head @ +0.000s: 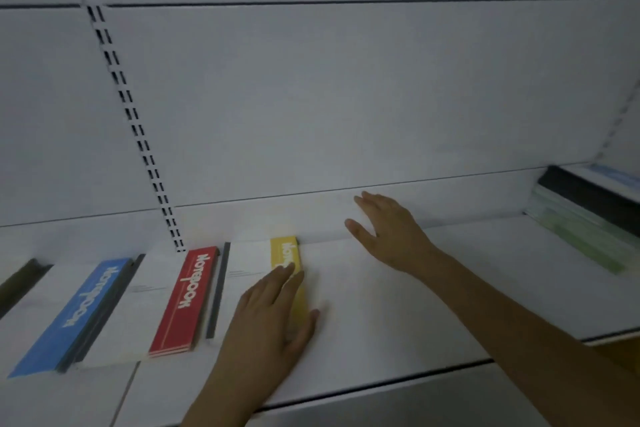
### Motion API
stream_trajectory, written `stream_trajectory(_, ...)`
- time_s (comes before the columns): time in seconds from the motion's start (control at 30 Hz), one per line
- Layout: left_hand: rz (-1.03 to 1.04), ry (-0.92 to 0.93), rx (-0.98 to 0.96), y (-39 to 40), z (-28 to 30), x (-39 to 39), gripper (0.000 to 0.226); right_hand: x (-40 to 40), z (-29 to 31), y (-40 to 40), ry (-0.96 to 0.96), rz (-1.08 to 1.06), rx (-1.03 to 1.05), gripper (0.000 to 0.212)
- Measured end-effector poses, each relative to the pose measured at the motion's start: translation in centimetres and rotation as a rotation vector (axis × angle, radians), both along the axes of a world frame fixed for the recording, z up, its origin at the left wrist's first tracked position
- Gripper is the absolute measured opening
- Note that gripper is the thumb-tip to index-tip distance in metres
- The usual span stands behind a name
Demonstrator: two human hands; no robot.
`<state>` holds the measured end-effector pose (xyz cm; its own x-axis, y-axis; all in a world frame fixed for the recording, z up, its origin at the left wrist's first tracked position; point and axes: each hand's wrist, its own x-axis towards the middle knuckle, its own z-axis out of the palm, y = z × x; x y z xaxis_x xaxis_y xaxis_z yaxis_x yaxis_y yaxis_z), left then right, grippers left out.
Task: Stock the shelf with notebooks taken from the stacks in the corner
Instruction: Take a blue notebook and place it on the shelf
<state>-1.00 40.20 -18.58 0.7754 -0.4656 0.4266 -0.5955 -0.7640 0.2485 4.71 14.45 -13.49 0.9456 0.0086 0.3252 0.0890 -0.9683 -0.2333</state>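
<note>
On the shelf (398, 305), left hand (273, 319) flat on yellow notebook (287, 253)

Bare forearms (502, 308), no sleeves, no jewellery

**Both hands flat on a white shelf beside a row of notebooks**

The left hand (273, 315) lies palm-down on the yellow-banded notebook (288, 253), fingers spread, pointing toward 12 o'clock. At its 9 o'clock lie the red-banded notebook (185, 302) and, farther out, the blue-banded notebook (74, 315). The right hand (388, 232), open with nothing in it, hovers over bare shelf (433, 295) at 1 o'clock. A blurred green stack (581, 232) sits at 3 o'clock.
</note>
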Motion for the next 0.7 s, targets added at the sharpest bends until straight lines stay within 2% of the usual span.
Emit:
stream_trajectory(0.1, -0.071, 0.027, 0.054, -6.4, 0.0, -0.1, 0.067, -1.9, 1.2, -6.1, -0.009, -0.067, -0.032, 0.093)
stream_trajectory(0.2, -0.147, 0.087, 0.107, -13.0, -0.3, -0.5, 0.08, -4.0, 2.2, -12.5, -0.019, -0.132, -0.051, 0.078)
stream_trajectory(0.37, -0.241, 0.125, 0.149, -23.1, 0.2, -1.4, 0.08, -8.1, 3.8, -22.1, -0.044, -0.214, -0.036, 0.082)
stream_trajectory(0.57, -0.302, 0.13, 0.156, -34.3, 0.2, -2.8, 0.077, -12.7, 5.4, -30.8, -0.167, -0.168, 0.038, 0.073)
stream_trajectory(0.7, -0.282, 0.161, 0.209, -40.0, -0.9, -3.7, 0.068, -14.8, 5.7, -35.9, -0.246, -0.178, -0.036, 0.078)
